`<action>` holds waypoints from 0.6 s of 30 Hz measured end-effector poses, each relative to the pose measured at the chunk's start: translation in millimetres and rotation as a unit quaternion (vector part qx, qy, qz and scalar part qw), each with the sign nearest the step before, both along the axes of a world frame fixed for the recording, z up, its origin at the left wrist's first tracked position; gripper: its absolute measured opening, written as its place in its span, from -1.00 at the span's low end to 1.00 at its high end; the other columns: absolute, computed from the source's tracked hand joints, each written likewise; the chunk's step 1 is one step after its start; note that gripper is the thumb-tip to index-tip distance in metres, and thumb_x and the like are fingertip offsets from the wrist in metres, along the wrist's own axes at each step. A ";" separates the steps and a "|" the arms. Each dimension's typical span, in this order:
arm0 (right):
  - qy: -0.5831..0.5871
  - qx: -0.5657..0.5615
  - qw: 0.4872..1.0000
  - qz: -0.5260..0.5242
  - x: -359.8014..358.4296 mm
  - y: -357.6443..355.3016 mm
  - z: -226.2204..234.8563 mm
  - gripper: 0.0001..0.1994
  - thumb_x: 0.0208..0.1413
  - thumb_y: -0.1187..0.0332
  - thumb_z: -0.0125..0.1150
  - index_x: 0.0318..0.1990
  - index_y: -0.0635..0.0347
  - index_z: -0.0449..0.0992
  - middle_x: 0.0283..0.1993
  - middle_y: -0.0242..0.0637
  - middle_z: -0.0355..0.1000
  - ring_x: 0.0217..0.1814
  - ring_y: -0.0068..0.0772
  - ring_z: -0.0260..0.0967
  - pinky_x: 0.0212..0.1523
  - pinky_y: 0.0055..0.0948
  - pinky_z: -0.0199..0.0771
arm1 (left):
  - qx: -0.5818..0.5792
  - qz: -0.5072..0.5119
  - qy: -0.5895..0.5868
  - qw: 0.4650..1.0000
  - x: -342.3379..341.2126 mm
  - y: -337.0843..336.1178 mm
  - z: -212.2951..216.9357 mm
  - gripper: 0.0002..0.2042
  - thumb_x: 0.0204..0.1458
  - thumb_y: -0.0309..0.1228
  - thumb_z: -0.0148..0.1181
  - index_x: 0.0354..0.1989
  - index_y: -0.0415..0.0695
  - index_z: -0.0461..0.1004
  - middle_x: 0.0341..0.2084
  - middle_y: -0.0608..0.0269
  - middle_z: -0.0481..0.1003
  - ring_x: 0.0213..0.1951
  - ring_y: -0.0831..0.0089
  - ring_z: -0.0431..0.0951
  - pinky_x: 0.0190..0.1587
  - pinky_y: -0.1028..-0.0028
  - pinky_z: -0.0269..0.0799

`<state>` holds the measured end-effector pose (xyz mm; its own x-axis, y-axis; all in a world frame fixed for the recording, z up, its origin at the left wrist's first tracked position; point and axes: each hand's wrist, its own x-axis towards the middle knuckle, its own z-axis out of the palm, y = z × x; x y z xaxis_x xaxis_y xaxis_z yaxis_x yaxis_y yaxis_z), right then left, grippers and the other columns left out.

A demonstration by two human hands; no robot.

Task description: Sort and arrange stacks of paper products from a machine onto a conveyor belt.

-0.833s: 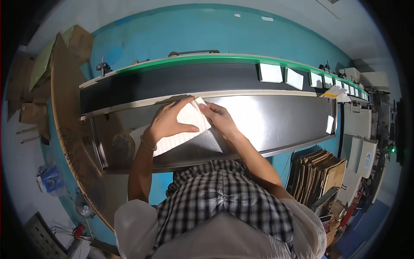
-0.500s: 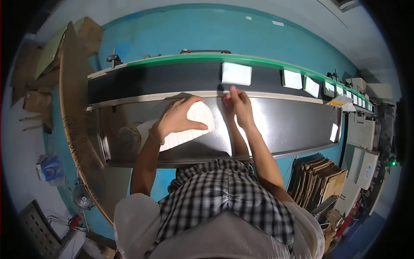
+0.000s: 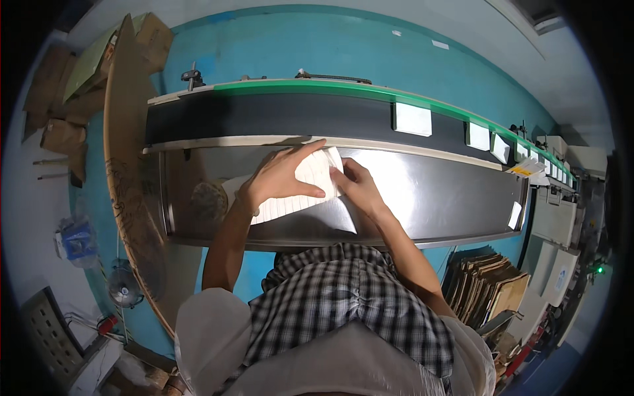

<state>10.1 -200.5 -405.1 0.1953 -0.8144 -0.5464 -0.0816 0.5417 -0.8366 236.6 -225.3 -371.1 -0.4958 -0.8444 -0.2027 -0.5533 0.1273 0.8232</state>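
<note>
A row of thin white packets (image 3: pixel 284 208), standing on edge and pressed together, runs across the steel tray (image 3: pixel 456 191) in front of me. My left hand (image 3: pixel 281 175) rests over the row, thumb and fingers spread apart along its sides. At the row's right end, my right hand (image 3: pixel 360 188) pinches the endmost white packet (image 3: pixel 335 160) between thumb and fingers. That end piece tilts slightly away from the others. A round brownish object (image 3: pixel 210 201) sits against the row's left end, partly in shadow.
Beyond the tray runs a black conveyor belt (image 3: pixel 277 115) with a green rail (image 3: pixel 317 89). White packets (image 3: pixel 412 120) lie spaced along its right part. A tall cardboard sheet (image 3: pixel 129 132) stands at the left. Flattened cardboard (image 3: pixel 482 284) is stacked at the lower right.
My right hand has come back from the belt's edge to the row's right end and taken hold of the end packet. The packets on the belt have moved to the right.
</note>
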 end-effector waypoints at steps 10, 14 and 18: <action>-0.034 -0.066 0.980 -0.187 1.3 -30.3 -3.9 -0.65 0.28 0.08 0.21 -0.19 0.24 0.45 -0.37 -0.37 0.46 -0.38 -0.59 0.45 -0.33 -0.59 0.44 | -0.010 0.017 0.000 1.000 3.3 -0.1 -6.4 -0.21 -0.26 -0.04 0.52 0.17 -0.14 0.37 0.05 -0.07 0.50 0.10 -0.05 0.50 0.13 0.18 0.40; 0.081 -0.074 0.992 0.059 35.4 3.7 14.2 -0.62 0.26 0.08 0.24 -0.04 0.26 0.50 -0.34 -0.46 0.41 -0.32 -0.68 0.25 -0.25 -0.63 0.29 | -0.003 -0.001 0.015 1.000 8.8 -2.9 -6.2 -0.20 -0.25 -0.04 0.51 0.19 -0.15 0.37 0.05 -0.11 0.49 0.10 -0.07 0.49 0.12 0.17 0.41; -0.124 0.124 0.980 -0.090 25.0 -6.6 1.3 -0.69 0.24 0.16 0.28 -0.04 0.21 0.56 -0.30 -0.41 0.47 -0.34 -0.66 0.32 -0.35 -0.64 0.30 | -0.072 0.039 0.005 0.997 14.9 7.1 -6.0 -0.24 -0.25 -0.03 0.50 0.16 -0.14 0.40 0.02 -0.11 0.51 0.07 -0.05 0.52 0.10 0.16 0.42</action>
<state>35.1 -207.1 -403.8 0.2117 -0.6966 -0.6855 0.2235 0.7173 -0.6599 251.5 -218.2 -377.1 -0.4285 -0.9007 -0.0709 -0.5574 0.2018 0.8053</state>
